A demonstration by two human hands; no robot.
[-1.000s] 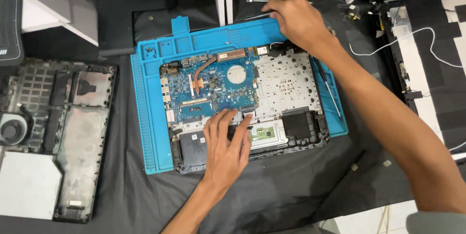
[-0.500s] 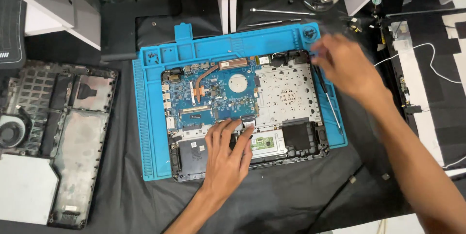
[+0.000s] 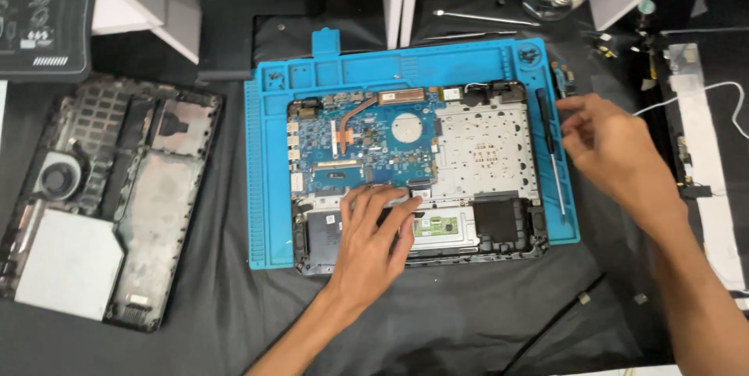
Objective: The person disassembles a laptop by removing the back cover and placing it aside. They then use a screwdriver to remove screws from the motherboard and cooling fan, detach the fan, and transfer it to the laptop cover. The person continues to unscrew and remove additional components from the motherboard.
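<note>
Head view: black-clothed tabletop (image 3: 437, 313) carries a blue mat (image 3: 269, 181); left hand (image 3: 374, 243) flat, grip apart, on the laptop (image 3: 468, 150); right hand (image 3: 616, 150), grip apart, beside a screwdriver (image 3: 550, 138).

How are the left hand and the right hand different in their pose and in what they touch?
The left hand lies flat on the opened laptop, fingers spread; the right hand is off the laptop, fingers curled at the screwdriver on the blue mat. Neither visibly grips anything.

One opened laptop chassis (image 3: 413, 173) with one blue motherboard (image 3: 363, 142); one blue silicone repair mat (image 3: 269, 189); one detached bottom cover (image 3: 109, 196) with one fan (image 3: 56, 179); two hands, left (image 3: 374, 239) and right (image 3: 616, 150); one black-handled screwdriver (image 3: 550, 138)
</note>
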